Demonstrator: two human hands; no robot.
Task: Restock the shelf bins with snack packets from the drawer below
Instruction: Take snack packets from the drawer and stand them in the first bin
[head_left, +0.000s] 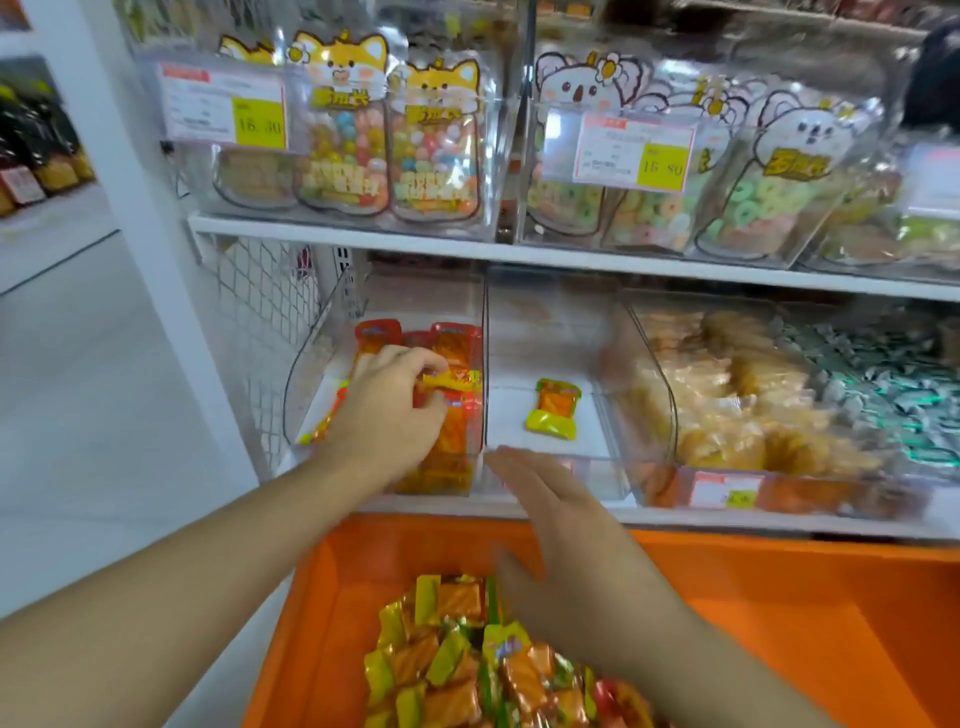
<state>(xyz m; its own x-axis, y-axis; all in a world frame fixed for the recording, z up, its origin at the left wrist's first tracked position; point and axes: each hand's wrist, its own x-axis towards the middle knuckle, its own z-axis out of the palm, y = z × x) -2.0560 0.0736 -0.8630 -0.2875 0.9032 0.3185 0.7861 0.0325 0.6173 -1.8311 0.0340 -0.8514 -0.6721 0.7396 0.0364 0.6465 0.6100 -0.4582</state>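
An orange drawer (779, 623) below the shelf holds a heap of orange snack packets with green-yellow ends (467, 665). My left hand (387, 410) reaches into the leftmost clear bin (306, 374), fingers closed on red and yellow packets (452, 382) above a pile of red-orange packets (457, 436). The clear bin beside it (550, 291) holds one single green-ended packet (553, 408) on its white floor. My right hand (550, 519) hovers blurred at that bin's front edge, over the drawer, fingers spread and nothing in it.
To the right, clear bins hold pale orange crackers (737, 395) and silver-green wrapped sweets (893, 384). The upper shelf (467, 247) carries bins of cartoon candy bags with price tags (636, 150). A wire mesh panel (265, 306) closes the shelf's left side. White floor lies left.
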